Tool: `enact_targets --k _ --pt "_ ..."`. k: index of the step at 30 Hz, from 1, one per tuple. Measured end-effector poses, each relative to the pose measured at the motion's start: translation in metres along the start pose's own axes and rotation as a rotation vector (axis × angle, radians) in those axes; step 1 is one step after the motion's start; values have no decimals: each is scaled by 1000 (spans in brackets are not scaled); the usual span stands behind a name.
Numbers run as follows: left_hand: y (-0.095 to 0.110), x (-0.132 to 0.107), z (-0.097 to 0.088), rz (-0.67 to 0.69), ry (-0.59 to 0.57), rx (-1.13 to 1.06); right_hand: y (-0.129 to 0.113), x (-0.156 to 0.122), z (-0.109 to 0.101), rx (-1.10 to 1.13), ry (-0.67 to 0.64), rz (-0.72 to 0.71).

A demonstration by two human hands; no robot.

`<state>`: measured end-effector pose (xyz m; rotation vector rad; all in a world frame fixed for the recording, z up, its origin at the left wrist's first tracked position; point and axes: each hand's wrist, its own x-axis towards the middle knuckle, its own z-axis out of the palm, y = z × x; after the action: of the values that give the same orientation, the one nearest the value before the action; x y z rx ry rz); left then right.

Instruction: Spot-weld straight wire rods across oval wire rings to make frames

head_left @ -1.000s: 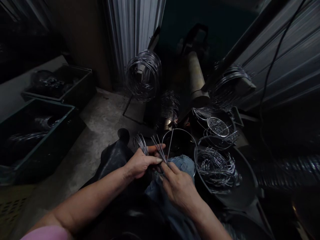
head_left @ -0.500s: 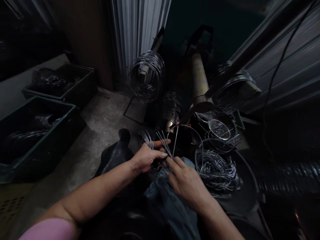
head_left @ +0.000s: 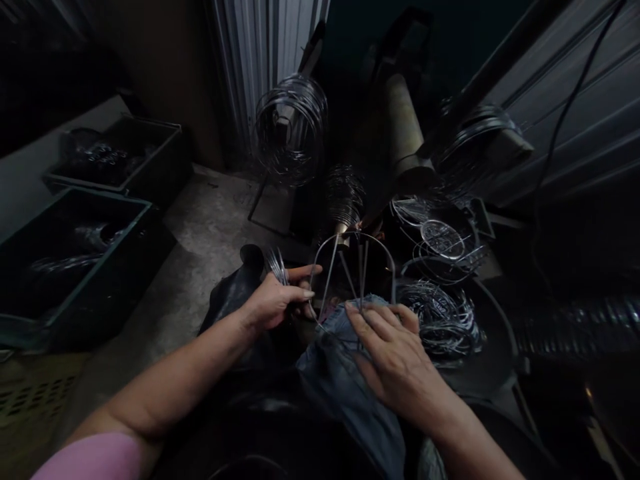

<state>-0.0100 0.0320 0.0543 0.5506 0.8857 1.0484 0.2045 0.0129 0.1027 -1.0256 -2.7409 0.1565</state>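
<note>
My left hand [head_left: 270, 300] is closed around a bundle of thin metal wire rings [head_left: 277, 265], its index finger pointing right and its thumb near one curved wire. Across the lap, my right hand [head_left: 393, 340] has long fingers bent over a few metal wire strands [head_left: 361, 270] that stick up past its fingertips. Its thumb sits lower, and the grip underneath is partly hidden. A wide wire loop [head_left: 373, 235] arches between both hands. Blue denim cloth [head_left: 345, 387] lies below them.
Wire coils hang on a stand [head_left: 293, 130] ahead and on a dark spool [head_left: 345, 197]. To the right, tangled wire [head_left: 445, 327] fills a round tray [head_left: 493, 380]. A thick pipe [head_left: 404, 127] stands beyond. Green-edged bins [head_left: 75, 267] line the left, above a yellow crate [head_left: 45, 393].
My hands have drawn apart: the left moved left, the right moved right with several wire strands. The wire loop now spans wider between them. The view shifted slightly.
</note>
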Motion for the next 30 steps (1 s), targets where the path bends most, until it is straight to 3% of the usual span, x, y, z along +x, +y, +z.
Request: enact_targets --k 5,10,18,30 --pt "1 -19 -18 -8 41 33 7 -1 15 -9 -84 -47" --pt "5 -25 -22 4 54 55 9 6 21 -46 -108 -84" --pt "9 -16 -23 8 41 27 20 12 19 -71 -68 -102" --pt "22 -1 -18 41 38 -18 36 34 4 -110 -117 -135"
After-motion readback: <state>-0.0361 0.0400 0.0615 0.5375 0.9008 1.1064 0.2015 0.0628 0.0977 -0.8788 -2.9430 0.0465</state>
